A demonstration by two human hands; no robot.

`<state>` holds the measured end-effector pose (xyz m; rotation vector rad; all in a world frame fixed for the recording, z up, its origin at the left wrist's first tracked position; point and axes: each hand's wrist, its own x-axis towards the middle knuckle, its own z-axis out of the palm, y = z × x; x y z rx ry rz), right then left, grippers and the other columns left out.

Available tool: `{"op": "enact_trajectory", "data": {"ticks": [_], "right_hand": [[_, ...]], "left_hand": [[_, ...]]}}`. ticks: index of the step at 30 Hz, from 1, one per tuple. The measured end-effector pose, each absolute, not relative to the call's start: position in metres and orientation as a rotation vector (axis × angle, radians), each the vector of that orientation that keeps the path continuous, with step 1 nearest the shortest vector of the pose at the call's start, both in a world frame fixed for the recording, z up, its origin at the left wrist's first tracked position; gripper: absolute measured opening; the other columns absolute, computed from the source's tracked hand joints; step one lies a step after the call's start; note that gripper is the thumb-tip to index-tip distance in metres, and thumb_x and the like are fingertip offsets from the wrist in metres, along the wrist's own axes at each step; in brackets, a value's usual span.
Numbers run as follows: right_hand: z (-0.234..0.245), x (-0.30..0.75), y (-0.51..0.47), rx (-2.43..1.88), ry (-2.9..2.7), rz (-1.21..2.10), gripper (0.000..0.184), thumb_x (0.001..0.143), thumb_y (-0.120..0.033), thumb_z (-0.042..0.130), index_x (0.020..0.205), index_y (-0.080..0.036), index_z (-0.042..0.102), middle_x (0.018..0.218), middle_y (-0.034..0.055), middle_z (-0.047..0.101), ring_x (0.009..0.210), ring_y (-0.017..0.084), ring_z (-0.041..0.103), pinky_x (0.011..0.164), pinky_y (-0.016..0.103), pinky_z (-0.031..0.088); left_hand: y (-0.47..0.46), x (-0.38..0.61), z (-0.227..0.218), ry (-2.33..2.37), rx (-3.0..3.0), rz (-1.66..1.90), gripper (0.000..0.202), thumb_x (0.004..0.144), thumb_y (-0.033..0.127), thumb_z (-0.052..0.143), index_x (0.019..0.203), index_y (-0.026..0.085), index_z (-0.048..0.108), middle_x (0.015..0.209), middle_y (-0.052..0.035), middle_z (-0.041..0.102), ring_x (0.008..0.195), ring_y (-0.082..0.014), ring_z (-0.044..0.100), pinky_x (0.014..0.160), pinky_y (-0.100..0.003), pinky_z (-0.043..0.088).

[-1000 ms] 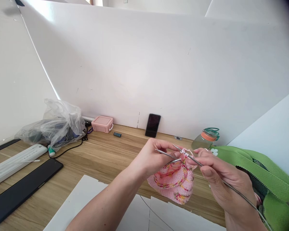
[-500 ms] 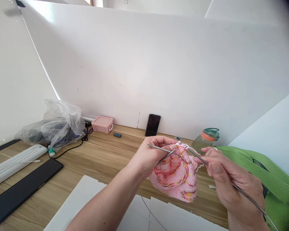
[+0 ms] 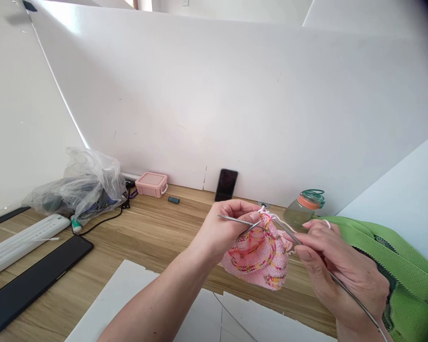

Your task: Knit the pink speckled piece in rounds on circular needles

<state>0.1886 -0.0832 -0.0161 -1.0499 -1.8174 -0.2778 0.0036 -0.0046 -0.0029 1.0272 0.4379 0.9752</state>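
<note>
A pink piece of knitting (image 3: 262,270) with yellow and magenta bands hangs from metal needles over the desk. My left hand (image 3: 231,219) pinches its upper edge, and two needle ends cross just below the thumb. In my right hand (image 3: 338,266) a grey metal knitting needle (image 3: 287,232) is gripped between thumb and fingers, its tip at the stitches on the top edge. Pink yarn (image 3: 283,222) runs from that edge to my right hand, where a loop of it wraps a finger. The fingertips behind the fabric are hidden.
A phone (image 3: 226,185) leans on the white partition, with a pink box (image 3: 151,184) to its left. A bottle (image 3: 305,207) and green mesh fabric (image 3: 406,266) are at right. A plastic bag (image 3: 89,185), power strip (image 3: 28,244) and black slab (image 3: 39,282) occupy the left side.
My right hand has shifted slightly left with its needle, and its yarn-wrapped finger is more raised. The knitting's lower edge has swung a little up and left. My left hand stays nearly still.
</note>
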Motion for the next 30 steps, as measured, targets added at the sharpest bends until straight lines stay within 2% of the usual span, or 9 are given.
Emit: {"op": "enact_trajectory", "data": {"ticks": [7, 12, 15, 17, 20, 24, 30], "right_hand": [[-0.020, 0.188, -0.084, -1.073, -1.842, -0.437, 0.013, 0.083, -0.019, 0.064, 0.094, -0.026, 0.067, 0.075, -0.0001, 0.064, 0.070, 0.019, 0.058, 0.083, 0.041, 0.043], [-0.021, 0.190, -0.083, -1.090, -1.867, -0.539, 0.013, 0.084, -0.020, 0.062, 0.096, -0.024, 0.066, 0.072, 0.0006, 0.060, 0.069, 0.018, 0.055, 0.080, 0.040, 0.041], [-0.019, 0.188, -0.083, -1.187, -1.829, -0.576, 0.031, 0.087, -0.032, 0.061, 0.116, -0.020, 0.064, 0.060, -0.0023, 0.046, 0.059, 0.015, 0.045, 0.071, 0.035, 0.038], [-0.017, 0.185, -0.083, -1.267, -1.770, -0.591, 0.051, 0.089, -0.042, 0.057, 0.133, -0.017, 0.054, 0.058, -0.0047, 0.039, 0.055, 0.014, 0.040, 0.068, 0.034, 0.036], [-0.018, 0.180, -0.083, -1.319, -1.702, -0.566, 0.065, 0.091, -0.049, 0.051, 0.145, -0.014, 0.039, 0.061, -0.0035, 0.043, 0.060, 0.017, 0.046, 0.072, 0.035, 0.039], [-0.022, 0.180, -0.080, -1.244, -1.719, -0.489, 0.078, 0.088, -0.045, 0.056, 0.151, -0.014, 0.023, 0.069, -0.0006, 0.051, 0.072, 0.022, 0.055, 0.085, 0.044, 0.041], [-0.028, 0.186, -0.077, -1.156, -1.737, -0.464, 0.085, 0.085, -0.044, 0.061, 0.153, -0.017, 0.019, 0.078, 0.0029, 0.060, 0.086, 0.026, 0.060, 0.099, 0.057, 0.036]], "left_hand": [[-0.007, 0.004, -0.001, 0.449, 0.998, 0.996, 0.033, 0.060, 0.033, 0.085, 0.082, 0.011, 0.073, 0.074, -0.0051, 0.070, 0.063, -0.0101, 0.058, 0.061, -0.021, 0.042], [-0.010, 0.004, 0.002, 0.461, 0.993, 1.009, 0.033, 0.058, 0.033, 0.086, 0.079, 0.011, 0.072, 0.072, -0.0042, 0.069, 0.062, -0.0096, 0.057, 0.061, -0.021, 0.041], [-0.010, 0.003, 0.003, 0.455, 1.010, 0.997, 0.032, 0.061, 0.034, 0.085, 0.079, 0.011, 0.072, 0.071, -0.0041, 0.069, 0.063, -0.0099, 0.057, 0.062, -0.021, 0.042], [-0.011, 0.003, 0.003, 0.450, 1.018, 0.995, 0.031, 0.063, 0.035, 0.083, 0.079, 0.011, 0.071, 0.071, -0.0043, 0.069, 0.063, -0.0101, 0.057, 0.062, -0.022, 0.043], [-0.010, 0.002, 0.002, 0.447, 1.033, 0.991, 0.031, 0.064, 0.036, 0.083, 0.078, 0.011, 0.071, 0.072, -0.0045, 0.069, 0.063, -0.0105, 0.058, 0.062, -0.022, 0.043], [-0.009, 0.002, 0.000, 0.441, 1.054, 0.974, 0.029, 0.067, 0.036, 0.081, 0.079, 0.012, 0.071, 0.074, -0.0042, 0.069, 0.064, -0.0106, 0.058, 0.063, -0.022, 0.044], [-0.009, 0.002, -0.001, 0.426, 1.071, 0.970, 0.024, 0.072, 0.033, 0.078, 0.081, 0.012, 0.071, 0.077, -0.0037, 0.069, 0.065, -0.0091, 0.058, 0.064, -0.021, 0.045]]}}
